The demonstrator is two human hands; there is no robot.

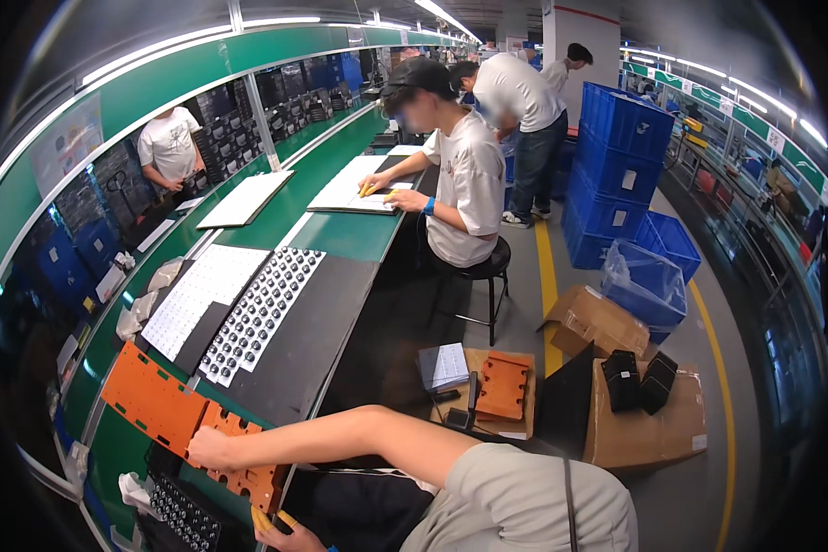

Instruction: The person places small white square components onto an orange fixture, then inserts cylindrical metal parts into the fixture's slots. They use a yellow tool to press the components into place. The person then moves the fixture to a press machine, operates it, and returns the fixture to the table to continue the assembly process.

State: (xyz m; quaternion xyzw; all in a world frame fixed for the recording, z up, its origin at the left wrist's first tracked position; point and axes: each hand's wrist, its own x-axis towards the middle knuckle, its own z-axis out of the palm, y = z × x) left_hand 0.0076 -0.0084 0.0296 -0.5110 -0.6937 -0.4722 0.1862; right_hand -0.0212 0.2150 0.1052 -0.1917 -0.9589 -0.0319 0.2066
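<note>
My right arm reaches across to the bench, and my right hand (210, 448) is closed in a fist over an orange slotted plate (259, 478). What its fingers hold, if anything, is hidden. At the plate's near corner, my left hand (290, 534) has yellow finger covers on its fingertips and appears to grip the edge. A second, flat orange plate (153, 397) adjoins the first one on its far side. Below them sits a black tray (186, 515) of small round parts, next to a crumpled white piece (136, 494).
Beyond the plates, a white sheet (265, 317) carries rows of round black parts on a dark mat (317, 317). A seated co-worker (465, 170) handles a white board (340, 187). On the floor at right are cardboard boxes (649, 419), another orange plate (503, 385) and stacked blue crates (616, 175).
</note>
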